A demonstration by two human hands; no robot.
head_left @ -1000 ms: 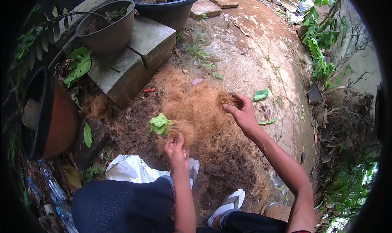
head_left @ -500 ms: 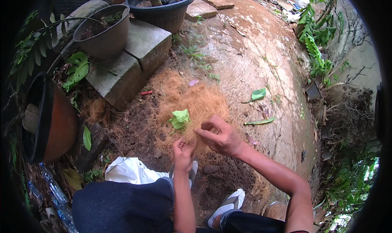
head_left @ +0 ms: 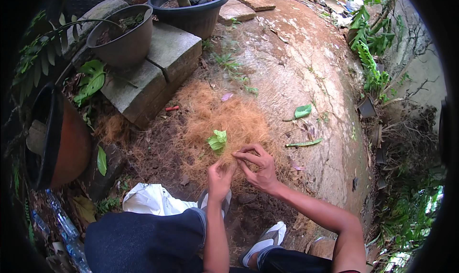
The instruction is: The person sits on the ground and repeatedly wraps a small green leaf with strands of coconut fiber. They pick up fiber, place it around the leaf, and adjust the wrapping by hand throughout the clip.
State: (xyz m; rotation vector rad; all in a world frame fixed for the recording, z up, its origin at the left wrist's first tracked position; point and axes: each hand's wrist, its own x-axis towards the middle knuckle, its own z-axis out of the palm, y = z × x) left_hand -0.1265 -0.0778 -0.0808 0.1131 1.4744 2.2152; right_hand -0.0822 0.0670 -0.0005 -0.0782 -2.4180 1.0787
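Note:
My left hand (head_left: 220, 180) is closed, its fingertips pinched on tan coconut fibre just below a small leafy green sprig (head_left: 217, 140). Any stem under the leaves is hidden by the fibre and fingers. Close on its right, my right hand (head_left: 259, 168) pinches strands of the same fibre between thumb and forefinger. Both sets of fingertips nearly meet. Beyond them a loose heap of orange-brown coconut fibre (head_left: 234, 117) spreads over the dark soil.
Concrete blocks (head_left: 174, 50) carry a grey plant pot (head_left: 125, 43), with a larger dark pot (head_left: 193, 15) behind. A tipped terracotta-coloured pot (head_left: 71, 144) lies left. A white sack (head_left: 155, 200) rests by my left knee. Loose leaves (head_left: 302, 111) dot the paved slope.
The leafy sprig and my left hand have shifted slightly right. My right hand has come lower, and its fingertips are now closer to the left ones.

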